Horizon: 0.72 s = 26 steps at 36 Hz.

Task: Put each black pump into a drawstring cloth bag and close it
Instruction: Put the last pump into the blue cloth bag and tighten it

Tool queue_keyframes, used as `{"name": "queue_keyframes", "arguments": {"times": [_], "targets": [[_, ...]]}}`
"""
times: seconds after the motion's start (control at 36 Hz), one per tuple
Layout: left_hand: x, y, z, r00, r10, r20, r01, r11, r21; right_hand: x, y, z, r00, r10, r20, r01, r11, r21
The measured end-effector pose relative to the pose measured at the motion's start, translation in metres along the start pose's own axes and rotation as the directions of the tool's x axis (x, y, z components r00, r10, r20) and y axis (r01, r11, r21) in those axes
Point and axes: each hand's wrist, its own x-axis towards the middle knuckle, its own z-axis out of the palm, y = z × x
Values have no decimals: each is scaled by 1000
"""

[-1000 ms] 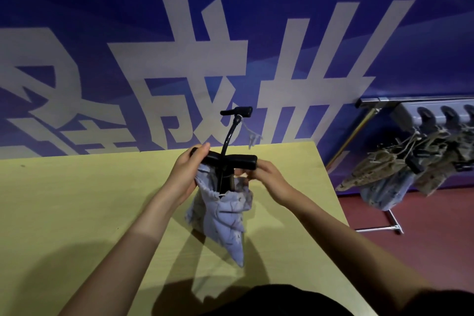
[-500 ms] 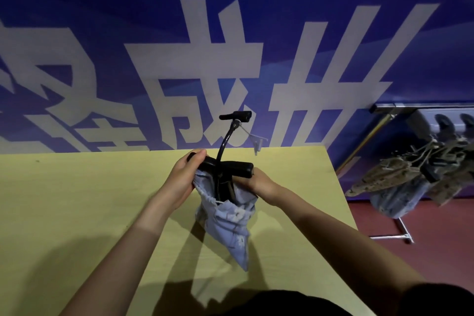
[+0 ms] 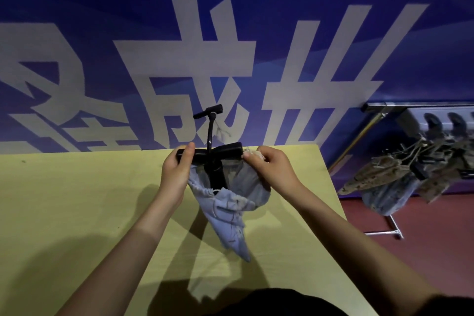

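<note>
Above the table, right hand has shifted its grip from pump to bag rim.

Pump: black, smooth, slight sheen, plastic-looking. Drawstring bag: pale blue cloth, matt, frayed rim. Table: yellow, smooth, matt. Rack, right of frame: shiny metal.
</note>
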Motion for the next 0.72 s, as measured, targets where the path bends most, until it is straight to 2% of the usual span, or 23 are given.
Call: {"name": "queue_keyframes", "arguments": {"times": [0.08, 0.22, 0.47, 0.58, 0.72], "targets": [[1, -1, 1, 1000, -5, -10, 5, 1000, -15, -3, -4, -10, 993, 114, -15, -108, 966, 234], [2, 1, 0, 1000, 13, 6, -13, 1000, 1, 5, -5, -30, 976, 216, -18, -191, 896, 401], [-4, 7, 8, 995, -27, 100, 30, 999, -24, 21, 21, 0, 952, 273, 135, -288, 952, 102], [-7, 8, 10, 992, -32, 126, 35, 999, -19, 35, 14, 9, 972, 212, 103, -220, 973, 68], [-8, 9, 10, 993, -32, 113, 34, 999, -17, 41, 12, 7, 962, 165, 217, -134, 980, -148]]}}
